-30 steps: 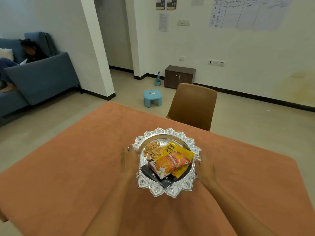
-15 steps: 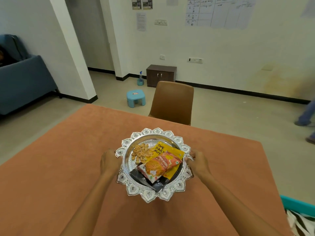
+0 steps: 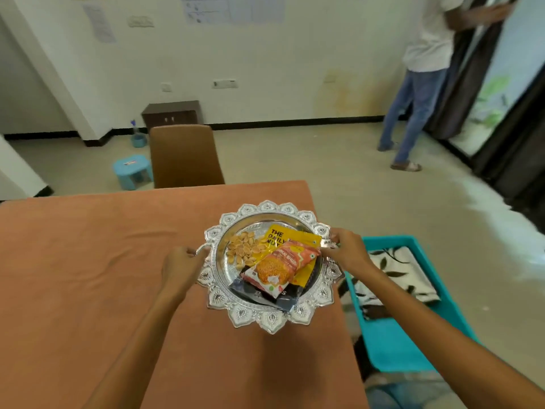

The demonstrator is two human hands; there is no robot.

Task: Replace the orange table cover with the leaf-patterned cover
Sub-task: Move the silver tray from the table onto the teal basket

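The orange cover (image 3: 88, 276) lies spread over the table. A silver scalloped tray (image 3: 267, 318) with nuts and snack packets is held over the table's right part. My left hand (image 3: 180, 265) grips its left handle and my right hand (image 3: 345, 249) grips its right handle. Whether the tray touches the cover is not clear. The folded leaf-patterned cover (image 3: 395, 274), white with dark leaves, lies in a teal bin (image 3: 392, 340) on the floor to the right of the table.
A brown chair (image 3: 184, 156) stands at the table's far edge. Behind it are a blue stool (image 3: 132, 171) and a small dark cabinet (image 3: 171, 113). A person in jeans (image 3: 413, 113) stands at the far right near dark curtains.
My view has swung to the right, bringing the teal bin and the standing person into sight. The tray, held by both hands, has shifted toward the table's right edge.
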